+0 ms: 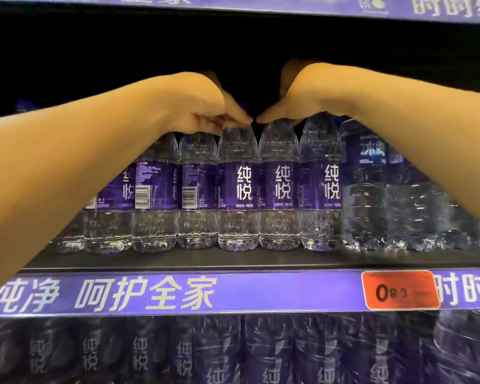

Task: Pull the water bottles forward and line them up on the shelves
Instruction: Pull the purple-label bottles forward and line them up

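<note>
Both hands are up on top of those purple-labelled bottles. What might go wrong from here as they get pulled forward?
The left hand and right hand hold the clear plastic purple-labelled water bottles only at their tops, so a sharp tug may tip one. They stand packed side by side, so one falling could knock its neighbours. The dark shelf shows little bare room in front, so a bottle pulled too far might drop off the edge.

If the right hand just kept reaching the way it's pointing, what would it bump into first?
Hard to say: the right hand reaches over the purple-labelled bottles into the dark back of the shelf. Nothing shows there, though hidden bottles are possible.
</note>
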Available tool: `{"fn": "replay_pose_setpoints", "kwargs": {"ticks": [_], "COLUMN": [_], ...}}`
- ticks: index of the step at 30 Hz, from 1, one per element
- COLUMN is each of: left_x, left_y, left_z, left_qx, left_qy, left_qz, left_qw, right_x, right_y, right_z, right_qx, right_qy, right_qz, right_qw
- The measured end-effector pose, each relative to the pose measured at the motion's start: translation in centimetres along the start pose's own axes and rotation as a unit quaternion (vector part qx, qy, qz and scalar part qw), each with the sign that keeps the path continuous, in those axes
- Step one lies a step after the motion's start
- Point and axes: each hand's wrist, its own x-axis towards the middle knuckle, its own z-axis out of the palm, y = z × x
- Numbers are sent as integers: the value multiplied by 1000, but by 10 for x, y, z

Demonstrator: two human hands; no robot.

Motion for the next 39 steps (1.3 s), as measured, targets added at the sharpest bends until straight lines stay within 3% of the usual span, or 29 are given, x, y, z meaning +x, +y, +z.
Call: {"fn": "replay_pose_setpoints", "kwargs": {"ticks": [7, 21, 31, 36, 39], "left_x": [3, -2, -7, -15, -22], "left_y": [-2, -8, -2, -3, -8], "left_z": [3, 4, 7, 6, -7], "left_qx": [15, -45, -21, 1, 37], "left_qy": [35, 23, 35, 157, 230], "left_qz": [-2, 4, 5, 78, 108], "left_qw": [999, 999, 999, 984, 966], "right_x": [4, -5, -8, -2, 6], "right_y": [6, 6, 5, -4, -12], "right_z": [0, 3, 4, 5, 7], "right_qx": [59, 5, -38, -138, -125], "right_qy": [-18, 42, 50, 85, 125], "right_qz": [33, -5, -8, 2, 3], "right_qw": [998, 999, 998, 987, 984]}}
